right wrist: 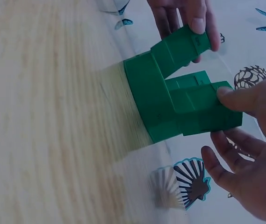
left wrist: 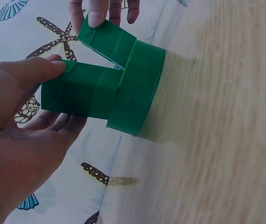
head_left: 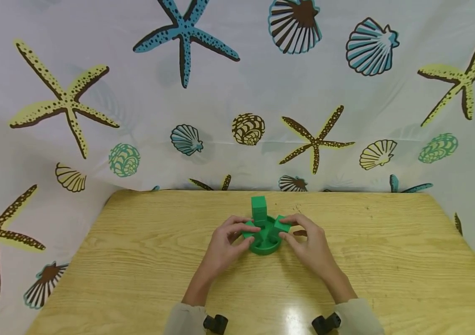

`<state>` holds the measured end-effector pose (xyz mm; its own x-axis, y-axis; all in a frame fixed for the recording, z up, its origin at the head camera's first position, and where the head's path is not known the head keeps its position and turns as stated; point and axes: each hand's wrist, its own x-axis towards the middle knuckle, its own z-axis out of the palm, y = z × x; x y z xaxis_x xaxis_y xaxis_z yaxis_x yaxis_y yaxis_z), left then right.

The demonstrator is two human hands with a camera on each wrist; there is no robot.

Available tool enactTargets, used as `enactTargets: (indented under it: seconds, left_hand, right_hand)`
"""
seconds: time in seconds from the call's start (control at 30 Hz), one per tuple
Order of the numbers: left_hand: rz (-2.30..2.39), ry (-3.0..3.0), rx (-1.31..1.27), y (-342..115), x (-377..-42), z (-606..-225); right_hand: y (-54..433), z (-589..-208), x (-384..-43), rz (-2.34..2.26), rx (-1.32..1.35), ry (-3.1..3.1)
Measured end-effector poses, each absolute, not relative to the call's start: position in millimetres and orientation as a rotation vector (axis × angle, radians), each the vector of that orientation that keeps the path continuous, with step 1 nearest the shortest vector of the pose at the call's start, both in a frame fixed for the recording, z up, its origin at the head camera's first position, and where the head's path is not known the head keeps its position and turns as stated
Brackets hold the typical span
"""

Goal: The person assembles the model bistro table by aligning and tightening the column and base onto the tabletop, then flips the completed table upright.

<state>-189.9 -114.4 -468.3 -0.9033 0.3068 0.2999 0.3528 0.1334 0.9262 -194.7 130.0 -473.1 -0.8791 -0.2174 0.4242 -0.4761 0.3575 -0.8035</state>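
Observation:
A round green base (head_left: 264, 251) with a raised rim rests on the table, and several green blocks stand around it. My left hand (head_left: 226, 238) pinches the left block (left wrist: 79, 88) between thumb and fingers. On the other side, my right hand (head_left: 314, 239) pinches the right block (right wrist: 205, 109) the same way. Both held blocks meet the base's upper side, leaning outward in the wrist views. At the back, a taller-looking block (head_left: 259, 209) stands upright with no hand on it. Small dark markings show on the green pieces in the left wrist view.
The pale wooden table (head_left: 137, 270) extends on every side of the base. Behind it hangs a white cloth (head_left: 220, 102) printed with starfish and shells, reaching the table's back edge. Black wrist devices (head_left: 215, 323) sit at both cuffs.

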Motion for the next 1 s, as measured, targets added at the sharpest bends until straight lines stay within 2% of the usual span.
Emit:
enactTargets:
  seconds: [0.17, 0.3, 0.5, 0.73, 1.0]
  left_hand:
    - [-1.926, -2.369, -0.656, -114, -189, -469]
    - [-1.856, -2.472, -0.534, -114, -189, -474]
    - [-1.851, -2.625, -0.407, -111, -190, -486]
    - [-1.619, -2.661, -0.344, -108, -189, -490]
    - [-1.686, -2.646, -0.293, -110, -187, -482]
  right_hand:
    - [137, -475, -198, 1.754, 0.619, -2.461]
    - [137, -479, -199, 1.839, 0.607, -2.574]
    - [131, -485, -196, 1.751, 0.515, -2.667]
    - [124, -487, -192, 1.569, 0.495, -2.661]
    - [127, -474, -189, 1.707, 0.487, -2.648]
